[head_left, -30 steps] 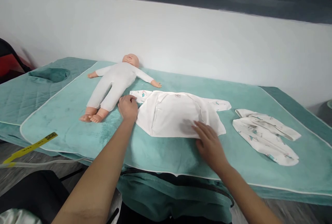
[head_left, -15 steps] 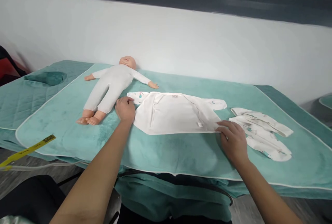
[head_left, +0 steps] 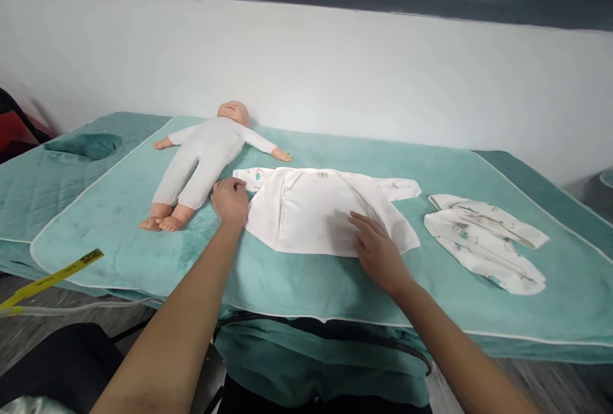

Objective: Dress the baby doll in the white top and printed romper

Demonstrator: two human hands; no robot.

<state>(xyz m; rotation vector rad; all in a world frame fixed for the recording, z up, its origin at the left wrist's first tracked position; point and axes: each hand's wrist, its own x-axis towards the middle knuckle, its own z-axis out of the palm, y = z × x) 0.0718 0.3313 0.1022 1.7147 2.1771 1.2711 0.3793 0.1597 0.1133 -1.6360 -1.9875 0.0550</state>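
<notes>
A white baby shirt lies spread on the mat with its front laid open and a small label at the neck. Its long sleeves carry a small print. My left hand is at its left side, fingers curled and closed at the edge by the left sleeve. Over the lower right part of the shirt is my right hand, open with its fingers stretched out; whether they press on the cloth I cannot tell. A baby doll in a white body lies on its back to the left of the shirt.
Printed baby trousers lie folded over at the right. All rests on a green padded mat against a white wall. A yellow tag on a cable is at the front left. A hollow dips into the mat's left end.
My right hand has let go of the shirt's lower right corner and moved left over the shirt. That right flap now lies spread outward. The left hand has stayed put.
</notes>
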